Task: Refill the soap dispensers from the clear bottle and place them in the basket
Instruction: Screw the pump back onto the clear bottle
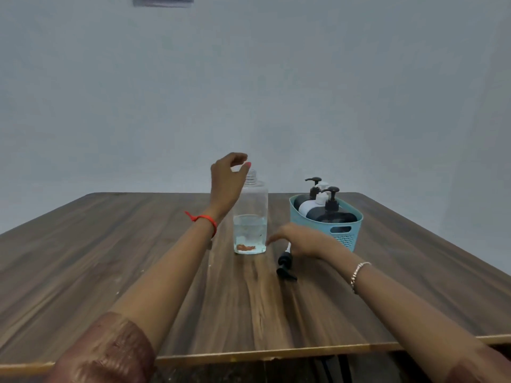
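A clear bottle (253,205) stands uncapped mid-table, about a third full of clear liquid, with something orange at the bottom. My left hand (226,183) is raised beside its threaded neck, thumb and fingers curled apart and holding nothing that I can see. My right hand (301,240) lies low, palm down, right of the bottle's base, fingers stretched toward it. A black pump head (284,265) with a white tube lies on the table, its tube end under my right hand. A teal basket (343,233) to the right holds black dispensers (336,215) and a white dispenser (308,205).
The wooden table (138,258) ends at a front edge close to me and at a far edge against a pale wall. The basket stands near the right side, a hand's width from the bottle.
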The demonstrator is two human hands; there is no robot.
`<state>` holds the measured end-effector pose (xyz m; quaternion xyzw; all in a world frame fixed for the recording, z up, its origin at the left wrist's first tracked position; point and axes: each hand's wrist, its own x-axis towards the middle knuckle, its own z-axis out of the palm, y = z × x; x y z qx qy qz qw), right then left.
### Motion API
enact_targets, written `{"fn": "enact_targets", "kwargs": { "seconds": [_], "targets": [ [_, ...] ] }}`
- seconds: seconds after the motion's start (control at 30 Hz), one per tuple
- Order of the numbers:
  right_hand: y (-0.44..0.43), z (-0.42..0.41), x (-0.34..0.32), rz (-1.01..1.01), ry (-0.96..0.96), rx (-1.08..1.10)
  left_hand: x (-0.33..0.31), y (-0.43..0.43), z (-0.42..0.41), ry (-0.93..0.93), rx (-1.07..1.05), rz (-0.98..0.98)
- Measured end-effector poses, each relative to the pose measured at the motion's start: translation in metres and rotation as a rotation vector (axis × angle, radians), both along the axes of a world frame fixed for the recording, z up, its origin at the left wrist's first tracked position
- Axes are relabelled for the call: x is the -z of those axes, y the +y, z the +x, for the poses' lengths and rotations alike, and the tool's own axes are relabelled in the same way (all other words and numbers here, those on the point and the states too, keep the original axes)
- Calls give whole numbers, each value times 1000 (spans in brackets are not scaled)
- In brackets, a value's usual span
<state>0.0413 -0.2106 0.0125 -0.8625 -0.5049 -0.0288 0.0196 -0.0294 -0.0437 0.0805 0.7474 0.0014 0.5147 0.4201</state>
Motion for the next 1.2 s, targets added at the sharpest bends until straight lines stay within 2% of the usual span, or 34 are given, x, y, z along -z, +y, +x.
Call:
{"fn": "enact_targets", "kwargs": {
  "seconds": [0.13,0.3,0.37,0.47,0.57,0.67,0.77,0.87,1.2],
  "targets": [
    [4,-6,16,-149,11,-26,32,21,-13,96,-46,-86],
    [7,-2,21,-60,-3,-57,57,35,-18,262,26,-216],
    [9,-4,8,123,48,-94,61,37,-17,304,58,-227],
    [11,-9,-28,567,164,-101,61,38,-14,347,78,-215],
    [14,-8,-75,1002,115,22,58,36,-12,378,122,-212],
    [16,-5,-124,1392,117,50,55,33,-8,410,171,-223],
    [17,0,-164,1629,165,38,52,30,-3,427,206,-218],
    [22,0,-186,1690,230,-46,51,26,-1,416,245,-197],
    [33,-4,-190,1560,154,-63,54,26,9,393,309,-206]
  ]
}}
